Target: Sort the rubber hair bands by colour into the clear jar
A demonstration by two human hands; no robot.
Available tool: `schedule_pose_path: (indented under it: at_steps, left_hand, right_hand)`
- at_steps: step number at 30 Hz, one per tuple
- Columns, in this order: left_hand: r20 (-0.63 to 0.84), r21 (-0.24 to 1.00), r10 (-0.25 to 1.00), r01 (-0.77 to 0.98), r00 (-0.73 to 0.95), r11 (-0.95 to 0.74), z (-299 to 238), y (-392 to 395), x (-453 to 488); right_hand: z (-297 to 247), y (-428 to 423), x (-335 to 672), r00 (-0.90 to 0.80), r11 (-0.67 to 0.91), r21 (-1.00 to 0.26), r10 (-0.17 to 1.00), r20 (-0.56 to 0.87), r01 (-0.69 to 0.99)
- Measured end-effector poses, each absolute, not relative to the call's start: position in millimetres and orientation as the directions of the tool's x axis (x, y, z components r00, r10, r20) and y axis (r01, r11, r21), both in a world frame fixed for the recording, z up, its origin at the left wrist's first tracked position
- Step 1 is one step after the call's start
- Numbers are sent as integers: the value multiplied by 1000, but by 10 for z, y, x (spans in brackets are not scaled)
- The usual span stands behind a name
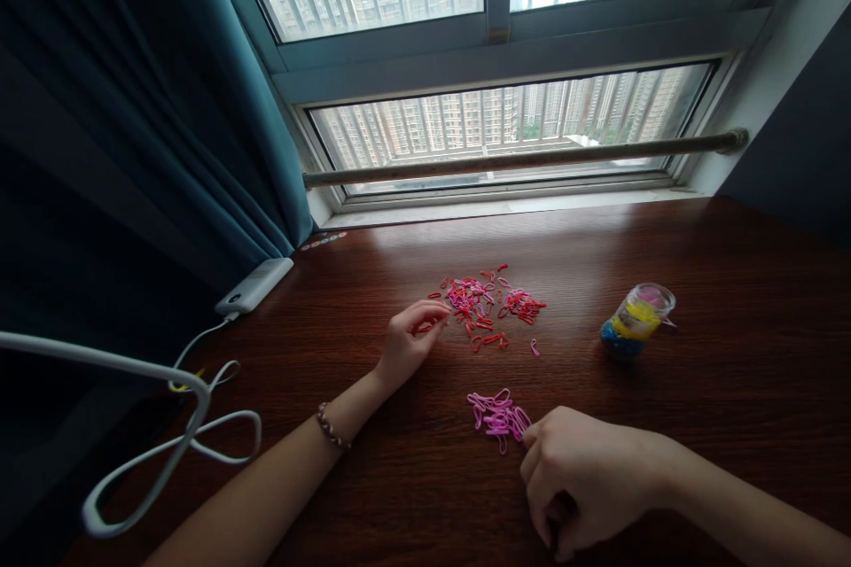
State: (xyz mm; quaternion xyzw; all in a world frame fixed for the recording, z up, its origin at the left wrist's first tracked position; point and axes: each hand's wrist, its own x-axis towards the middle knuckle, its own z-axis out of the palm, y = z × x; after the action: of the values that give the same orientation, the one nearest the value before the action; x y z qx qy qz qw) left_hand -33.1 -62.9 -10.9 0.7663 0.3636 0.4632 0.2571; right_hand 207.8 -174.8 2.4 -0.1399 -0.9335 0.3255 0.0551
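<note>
My left hand (413, 337) reaches to the left edge of a mixed pile of small red and pink rubber bands (471, 299). Its thumb and fingertips are drawn together, and what they pinch is too small to make out. A second cluster of red and pink bands (522, 306) lies just right of that pile. Closer to me is a separate heap of pink-purple rubber bands (497, 415). My right hand (581, 478) rests at the right side of this heap, knuckles up and fingers curled, a fingertip touching its edge. The inside of its grip is hidden.
A clear jar (636, 319) holding blue, yellow and pink bands stands tilted in view on the right. One loose pink band (534, 347) lies below the clusters. At left are a white power bank (256, 285), its cable (222, 434) and a blue curtain (219, 106).
</note>
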Motion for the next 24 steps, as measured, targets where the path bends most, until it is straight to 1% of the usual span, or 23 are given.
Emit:
schedule_pose_path:
  at_steps: [2, 4, 6, 8, 11, 14, 16, 17, 19, 21, 22, 24]
  left_hand:
    - [530, 667, 701, 276, 476, -692, -66, -769, -262]
    - [492, 629, 591, 209, 639, -749, -37, -917, -190]
    - [450, 598, 483, 148, 752, -788, -24, -1042, -126]
    - [436, 563, 401, 104, 805, -820, -25, -1121, -78]
    - [449, 510, 358, 94, 819, -855, -33, -1141, -53]
    - [439, 483, 390, 153, 809, -862, -38, -1067, -86]
    - [449, 453, 462, 251, 765, -855, -48, -973, -139]
    - [473, 431, 516, 323, 714, -843, -59, -912, -175]
    - [544, 384, 623, 494, 562, -780, -94, -769, -260]
    - [592, 337, 698, 663, 403, -668, -146, -618, -350]
    - [592, 307, 722, 728, 359, -614, -177, -549, -392]
    - [553, 252, 759, 800, 343, -545, -239, -445, -458]
  right_hand:
    - [58, -1791, 2064, -955, 762, -601, 296, -7, 240]
    - [78, -1838, 2052, -952, 776, -573, 305, -23, 263]
    - [90, -1871, 2047, -946, 778, -559, 322, -37, 286]
    - [105, -1875, 2048, -942, 768, -569, 332, -42, 296]
    - [142, -1818, 2047, -922, 729, -607, 387, -14, 316]
    - [174, -1724, 2033, -833, 684, -618, 547, 83, 388]
    - [169, -1664, 2026, -753, 663, -602, 641, 150, 445]
    - [156, -1637, 2027, -720, 656, -594, 671, 177, 465]
    - [109, -1584, 2040, -666, 645, -587, 711, 226, 490]
    - [40, -1530, 2067, -580, 621, -584, 761, 289, 524]
    - [0, -1503, 2082, -515, 597, -573, 794, 323, 561]
    - [-83, -1453, 2114, -359, 520, -529, 852, 381, 670]
